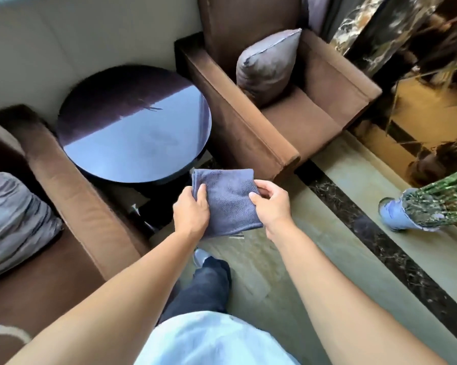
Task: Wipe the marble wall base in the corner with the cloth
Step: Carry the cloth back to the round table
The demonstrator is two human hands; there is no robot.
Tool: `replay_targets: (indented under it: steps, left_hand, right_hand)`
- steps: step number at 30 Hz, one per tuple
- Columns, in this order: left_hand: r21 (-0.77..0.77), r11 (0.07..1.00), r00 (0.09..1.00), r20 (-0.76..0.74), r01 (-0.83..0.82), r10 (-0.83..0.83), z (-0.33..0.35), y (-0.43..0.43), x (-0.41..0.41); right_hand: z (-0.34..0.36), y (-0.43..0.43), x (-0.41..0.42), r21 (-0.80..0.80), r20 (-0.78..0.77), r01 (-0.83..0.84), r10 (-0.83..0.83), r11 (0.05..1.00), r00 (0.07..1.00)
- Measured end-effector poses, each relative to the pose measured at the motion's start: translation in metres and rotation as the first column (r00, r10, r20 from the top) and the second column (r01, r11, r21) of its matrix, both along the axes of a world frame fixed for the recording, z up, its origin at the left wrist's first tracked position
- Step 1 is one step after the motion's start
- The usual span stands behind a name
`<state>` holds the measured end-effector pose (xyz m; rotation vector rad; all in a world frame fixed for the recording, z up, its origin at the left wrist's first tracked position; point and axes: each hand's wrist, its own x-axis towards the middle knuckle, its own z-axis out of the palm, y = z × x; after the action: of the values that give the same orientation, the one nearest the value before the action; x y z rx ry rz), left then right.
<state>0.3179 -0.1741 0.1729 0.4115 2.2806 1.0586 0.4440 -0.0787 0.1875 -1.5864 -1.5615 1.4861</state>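
Observation:
A folded grey-blue cloth point(227, 198) is held flat in front of me, above the floor near the round table. My left hand point(193, 209) grips its left edge with the thumb on top. My right hand point(270, 204) pinches its right edge. Dark veined marble point(353, 25) rises at the top right, behind the far armchair; its base is hidden by the chair.
A glossy dark round table point(135, 125) stands between two brown armchairs point(288, 114) point(71, 206), each with a grey cushion. Another person's foot in a light shoe point(396, 214) is on the polished floor at right, beside a dark marble floor strip point(380, 238).

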Motion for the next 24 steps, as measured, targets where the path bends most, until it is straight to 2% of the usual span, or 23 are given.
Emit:
replay_targets:
  steps: [5, 9, 13, 20, 24]
  left_hand:
    - [-0.008, 0.998, 0.997, 0.047, -0.057, 0.057, -0.008, 0.061, -0.076]
    - [-0.064, 0.985, 0.983, 0.081, -0.158, 0.163, -0.011, 0.084, -0.14]
    - [-0.113, 0.945, 0.936, 0.142, -0.306, 0.321, -0.031, 0.094, -0.208]
    - [-0.243, 0.824, 0.828, 0.118, -0.511, 0.548, -0.103, 0.12, -0.319]
    - [-0.325, 0.789, 0.789, 0.166, -0.522, 0.591, -0.168, 0.144, -0.366]
  right_hand:
    - [-0.007, 0.074, -0.078, -0.049, 0.073, -0.114, 0.117, 0.992, 0.99]
    - [-0.017, 0.113, -0.152, -0.105, 0.133, -0.244, 0.257, 0.964, 0.957]
    - [-0.045, 0.141, -0.235, -0.176, 0.171, -0.39, 0.418, 0.904, 0.892]
    - [-0.131, 0.19, -0.372, -0.272, 0.203, -0.573, 0.628, 0.773, 0.751]
    - [-0.197, 0.218, -0.43, -0.289, 0.286, -0.648, 0.71, 0.705, 0.644]
